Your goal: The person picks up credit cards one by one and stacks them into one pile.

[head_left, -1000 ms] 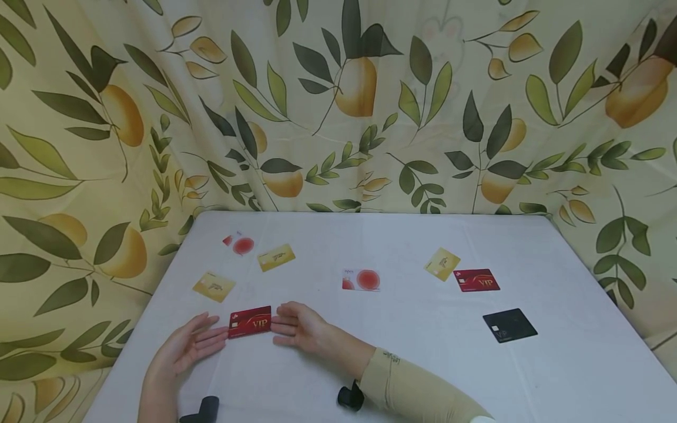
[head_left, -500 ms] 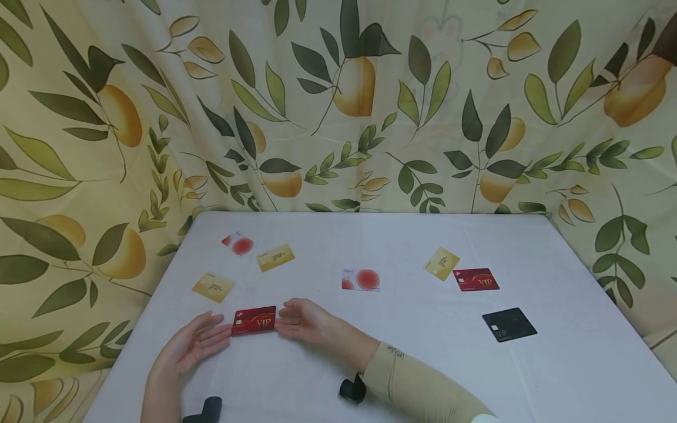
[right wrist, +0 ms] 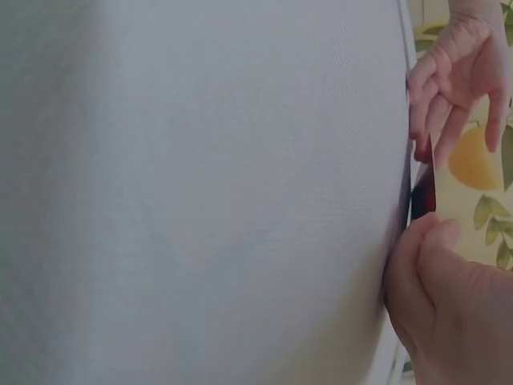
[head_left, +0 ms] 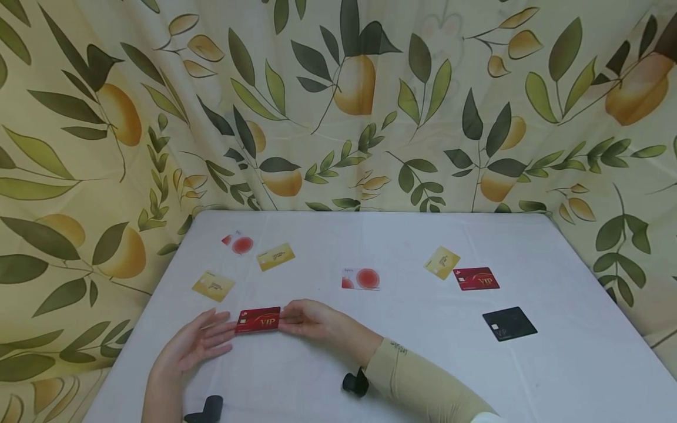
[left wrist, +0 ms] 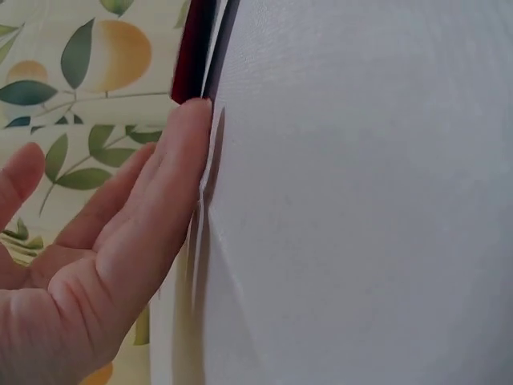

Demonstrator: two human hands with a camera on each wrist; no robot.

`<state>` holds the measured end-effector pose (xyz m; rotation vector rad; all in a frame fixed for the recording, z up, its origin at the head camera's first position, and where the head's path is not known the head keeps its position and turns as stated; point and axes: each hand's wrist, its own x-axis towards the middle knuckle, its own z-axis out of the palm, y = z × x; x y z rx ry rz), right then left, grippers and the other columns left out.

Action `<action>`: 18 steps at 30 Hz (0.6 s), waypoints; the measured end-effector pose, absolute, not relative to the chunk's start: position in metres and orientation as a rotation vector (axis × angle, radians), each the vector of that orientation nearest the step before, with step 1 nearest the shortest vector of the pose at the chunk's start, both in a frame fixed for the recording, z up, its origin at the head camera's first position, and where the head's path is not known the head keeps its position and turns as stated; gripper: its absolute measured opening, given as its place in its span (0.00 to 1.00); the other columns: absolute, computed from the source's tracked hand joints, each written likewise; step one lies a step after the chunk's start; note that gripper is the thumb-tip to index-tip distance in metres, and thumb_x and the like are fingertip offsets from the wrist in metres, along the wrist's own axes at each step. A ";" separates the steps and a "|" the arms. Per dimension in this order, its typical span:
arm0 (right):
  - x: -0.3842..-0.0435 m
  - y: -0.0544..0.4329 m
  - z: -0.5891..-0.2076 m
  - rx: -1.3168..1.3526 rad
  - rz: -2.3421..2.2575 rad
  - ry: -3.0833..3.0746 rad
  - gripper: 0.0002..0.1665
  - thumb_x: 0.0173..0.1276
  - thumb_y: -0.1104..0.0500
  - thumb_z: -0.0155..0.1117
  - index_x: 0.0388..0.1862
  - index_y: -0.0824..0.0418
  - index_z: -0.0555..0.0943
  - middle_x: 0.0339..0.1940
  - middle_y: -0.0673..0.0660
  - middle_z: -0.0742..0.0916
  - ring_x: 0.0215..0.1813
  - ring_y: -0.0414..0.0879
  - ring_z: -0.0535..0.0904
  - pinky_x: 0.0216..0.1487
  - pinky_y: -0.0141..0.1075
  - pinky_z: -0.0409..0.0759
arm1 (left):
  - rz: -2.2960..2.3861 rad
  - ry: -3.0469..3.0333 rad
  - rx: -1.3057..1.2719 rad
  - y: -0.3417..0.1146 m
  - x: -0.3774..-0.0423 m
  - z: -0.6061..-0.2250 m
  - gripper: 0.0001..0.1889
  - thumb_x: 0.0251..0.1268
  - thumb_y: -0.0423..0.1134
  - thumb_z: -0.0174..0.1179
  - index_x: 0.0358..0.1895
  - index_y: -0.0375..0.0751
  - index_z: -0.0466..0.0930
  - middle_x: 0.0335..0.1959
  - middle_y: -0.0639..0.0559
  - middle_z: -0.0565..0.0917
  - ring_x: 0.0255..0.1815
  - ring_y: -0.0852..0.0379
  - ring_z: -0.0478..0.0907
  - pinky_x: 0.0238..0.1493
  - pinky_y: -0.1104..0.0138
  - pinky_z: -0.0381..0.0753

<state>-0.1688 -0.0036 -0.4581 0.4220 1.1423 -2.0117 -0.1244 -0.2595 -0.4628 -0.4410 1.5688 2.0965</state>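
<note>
While the outstretched left hand [head_left: 198, 343] touches its edge, the right hand [head_left: 313, 320] pinches the red card [head_left: 258, 319].

Front card [head_left: 259, 320] between left hand [head_left: 198, 343] and right hand [head_left: 312, 320]. On table [head_left: 433, 376]: three rear cards [head_left: 275, 257] behind it, middle card [head_left: 367, 279] rightward, three right-hand cards [head_left: 477, 279] beyond.

Smooth, plastic-looking held card [head_left: 258, 320] (matt cloth [head_left: 423, 346] beneath).

White-covered table [head_left: 423, 317]. Bearing: one black card [head_left: 510, 324]; behind it, slightly left, a red VIP card [head_left: 476, 279]; farther left, three gold cards [head_left: 275, 257], two white red-disc cards [head_left: 361, 279].
</note>
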 end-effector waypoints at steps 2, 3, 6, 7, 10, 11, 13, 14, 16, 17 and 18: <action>-0.170 -0.003 -0.458 0.408 -1.991 1.164 0.21 0.66 0.66 0.50 0.55 0.78 0.68 0.48 0.69 0.76 0.48 0.53 0.74 0.60 0.43 0.71 | 2.095 1.548 -0.410 -0.260 -0.124 -0.463 0.36 0.72 0.52 0.40 0.68 0.26 0.45 0.51 0.40 0.78 0.51 0.46 0.78 0.54 0.51 0.73; -0.171 -0.003 -0.458 0.404 -1.981 1.174 0.21 0.67 0.66 0.50 0.55 0.78 0.69 0.48 0.68 0.77 0.48 0.53 0.74 0.60 0.43 0.71 | 2.097 1.537 -0.401 -0.259 -0.124 -0.463 0.36 0.72 0.52 0.40 0.68 0.25 0.44 0.52 0.39 0.78 0.51 0.46 0.77 0.54 0.51 0.73; -0.172 -0.001 -0.458 0.397 -1.946 1.203 0.21 0.67 0.64 0.51 0.55 0.76 0.70 0.47 0.68 0.78 0.48 0.53 0.75 0.58 0.43 0.73 | 2.106 1.519 -0.392 -0.258 -0.124 -0.464 0.36 0.72 0.52 0.39 0.68 0.25 0.44 0.52 0.39 0.77 0.51 0.45 0.77 0.55 0.51 0.72; -0.172 0.000 -0.458 0.396 -1.935 1.209 0.21 0.67 0.63 0.52 0.55 0.75 0.70 0.47 0.68 0.78 0.48 0.53 0.76 0.57 0.43 0.73 | 2.113 1.514 -0.401 -0.257 -0.124 -0.464 0.36 0.72 0.52 0.40 0.68 0.25 0.44 0.52 0.39 0.77 0.51 0.45 0.77 0.55 0.51 0.72; -0.172 0.002 -0.457 0.402 -1.905 1.221 0.21 0.67 0.62 0.53 0.54 0.74 0.71 0.47 0.69 0.79 0.48 0.54 0.77 0.56 0.44 0.75 | 2.127 1.518 -0.432 -0.254 -0.124 -0.465 0.35 0.72 0.51 0.41 0.67 0.23 0.46 0.51 0.39 0.77 0.51 0.46 0.77 0.55 0.51 0.72; -0.172 0.003 -0.457 0.399 -1.895 1.226 0.21 0.68 0.61 0.53 0.54 0.74 0.72 0.47 0.69 0.79 0.48 0.55 0.78 0.55 0.44 0.75 | 2.129 1.523 -0.443 -0.253 -0.124 -0.465 0.35 0.71 0.51 0.41 0.67 0.23 0.47 0.51 0.39 0.77 0.50 0.46 0.77 0.55 0.52 0.73; -0.172 0.004 -0.457 0.394 -1.876 1.236 0.21 0.68 0.60 0.52 0.54 0.73 0.72 0.47 0.69 0.79 0.47 0.55 0.79 0.55 0.44 0.75 | 2.130 1.543 -0.459 -0.251 -0.125 -0.466 0.35 0.71 0.50 0.42 0.66 0.22 0.49 0.50 0.38 0.77 0.50 0.46 0.77 0.54 0.52 0.73; -0.171 0.004 -0.457 0.393 -1.868 1.239 0.21 0.68 0.60 0.52 0.55 0.73 0.72 0.47 0.69 0.80 0.47 0.55 0.80 0.54 0.44 0.76 | 2.127 1.553 -0.460 -0.249 -0.125 -0.466 0.34 0.71 0.50 0.43 0.66 0.22 0.49 0.51 0.37 0.77 0.50 0.46 0.78 0.54 0.52 0.73; -0.171 0.005 -0.457 0.384 -1.857 1.240 0.21 0.68 0.59 0.52 0.55 0.72 0.72 0.47 0.69 0.80 0.46 0.55 0.80 0.54 0.44 0.76 | 2.123 1.571 -0.468 -0.247 -0.125 -0.468 0.34 0.71 0.50 0.43 0.65 0.21 0.50 0.52 0.35 0.76 0.49 0.45 0.78 0.53 0.52 0.74; -0.171 0.005 -0.458 0.379 -1.854 1.241 0.22 0.68 0.59 0.52 0.55 0.72 0.72 0.47 0.69 0.80 0.46 0.55 0.80 0.54 0.44 0.76 | 2.123 1.574 -0.478 -0.245 -0.126 -0.469 0.34 0.71 0.50 0.44 0.65 0.22 0.51 0.52 0.35 0.76 0.49 0.45 0.78 0.53 0.52 0.74; -0.172 0.005 -0.458 0.377 -1.853 1.242 0.22 0.68 0.59 0.52 0.56 0.72 0.72 0.47 0.69 0.80 0.46 0.55 0.80 0.54 0.44 0.76 | 2.126 1.577 -0.491 -0.244 -0.126 -0.470 0.34 0.70 0.50 0.44 0.65 0.22 0.52 0.52 0.35 0.76 0.49 0.44 0.78 0.52 0.51 0.74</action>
